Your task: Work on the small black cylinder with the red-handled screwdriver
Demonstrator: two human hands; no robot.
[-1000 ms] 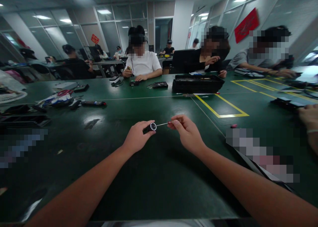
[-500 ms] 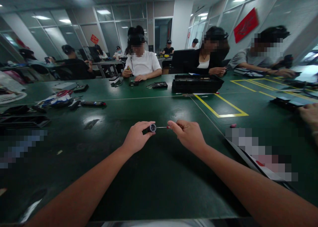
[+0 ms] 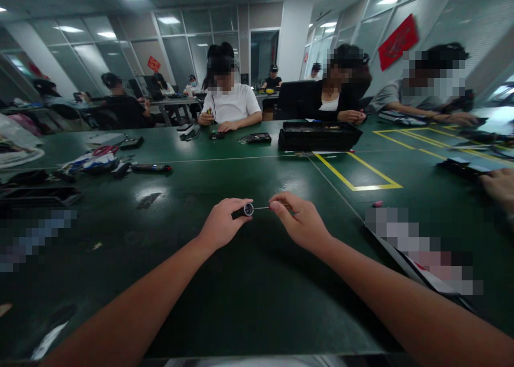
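Observation:
Between the thumb and fingers of my left hand (image 3: 223,223) is a short black flashlight (image 3: 243,211), its round silver-rimmed end turned toward me. My right hand (image 3: 301,217) is closed round the handle of a screwdriver (image 3: 263,208). Its thin metal shaft points left and reaches the flashlight's side by the rim; whether the tip touches is too small to tell. My fingers cover most of the handle. Both hands are above the green table (image 3: 257,292).
A long black box (image 3: 319,137) stands across the table, near yellow tape marks (image 3: 377,186). Cables, gloves and a pen-like tool (image 3: 151,168) lie left. A paper sheet (image 3: 417,254) lies right. Co-workers sit opposite; another person's hand (image 3: 498,188) shows at the right edge.
My right fingers have shifted round the screwdriver handle, now covering its red end near the shaft. The flashlight has tilted slightly and moved a little to the right and down.

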